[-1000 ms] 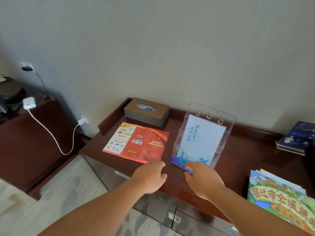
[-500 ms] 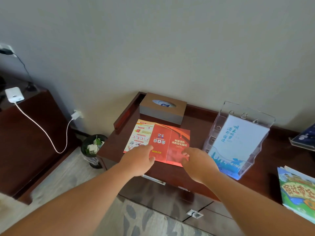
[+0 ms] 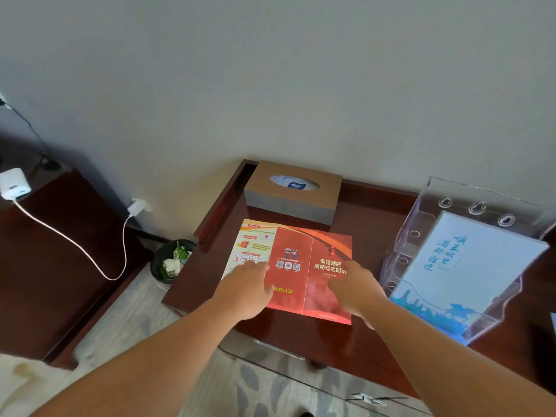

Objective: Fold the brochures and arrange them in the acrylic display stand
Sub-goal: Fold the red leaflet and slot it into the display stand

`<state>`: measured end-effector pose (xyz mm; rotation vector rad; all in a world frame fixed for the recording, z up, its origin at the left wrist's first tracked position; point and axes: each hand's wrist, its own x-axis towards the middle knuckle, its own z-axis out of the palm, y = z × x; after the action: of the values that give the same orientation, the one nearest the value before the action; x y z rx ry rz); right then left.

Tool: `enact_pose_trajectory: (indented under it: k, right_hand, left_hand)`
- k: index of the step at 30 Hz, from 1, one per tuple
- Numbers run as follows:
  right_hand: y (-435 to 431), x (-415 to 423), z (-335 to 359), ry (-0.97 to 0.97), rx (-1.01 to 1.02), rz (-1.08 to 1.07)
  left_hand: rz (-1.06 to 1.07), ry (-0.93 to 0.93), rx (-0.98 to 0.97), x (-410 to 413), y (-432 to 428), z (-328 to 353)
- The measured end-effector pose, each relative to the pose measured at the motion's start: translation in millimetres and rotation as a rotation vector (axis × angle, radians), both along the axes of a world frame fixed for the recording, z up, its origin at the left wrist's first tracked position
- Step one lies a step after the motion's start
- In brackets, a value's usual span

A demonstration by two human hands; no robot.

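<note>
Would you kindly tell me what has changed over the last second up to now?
The right hand came off the white brochure in the stand and moved left onto the red brochure; the left hand reached forward onto it too. The red brochure stays flat and unfolded, the white brochure in the stand.

My right hand [image 3: 355,288] has left the blue brochure [image 3: 469,266] at the foot of the acrylic stand [image 3: 436,200] and moved left. It's now flat on the red brochure's [image 3: 301,266] right panel. My left hand [image 3: 246,288] went forward from the tabletop's front edge onto the brochure's left half.
</note>
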<state>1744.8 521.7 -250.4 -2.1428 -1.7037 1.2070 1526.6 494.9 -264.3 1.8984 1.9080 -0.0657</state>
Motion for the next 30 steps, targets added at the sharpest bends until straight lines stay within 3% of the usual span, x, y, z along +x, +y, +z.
enact_pose_trajectory:
  k: [5, 11, 17, 20, 25, 30]
  right_hand:
    - [18, -4, -16, 0.053, -0.107, -0.18]
    - [28, -13, -22, 0.007, -0.098, -0.293]
    - [35, -12, -31, 0.094, -0.095, -0.472]
    - [35, -8, -36, 0.216, -0.105, -0.561]
    - [35, -15, -30, 0.577, -0.211, -0.579]
    - [40, -22, -14, 0.8, -0.196, -0.538]
  left_hand:
    - [-0.026, 0.061, -0.047, 1, 14, -20]
    - [-0.061, 0.076, -0.026, -1, 30, -27]
    - [-0.09, 0.061, -0.027, -3, 33, -31]
    - [-0.103, 0.048, -0.013, -6, 35, -32]
    - [-0.097, -0.012, -0.025, -14, 39, -34]
    - [0.042, -0.21, 0.03, -20, 50, -29]
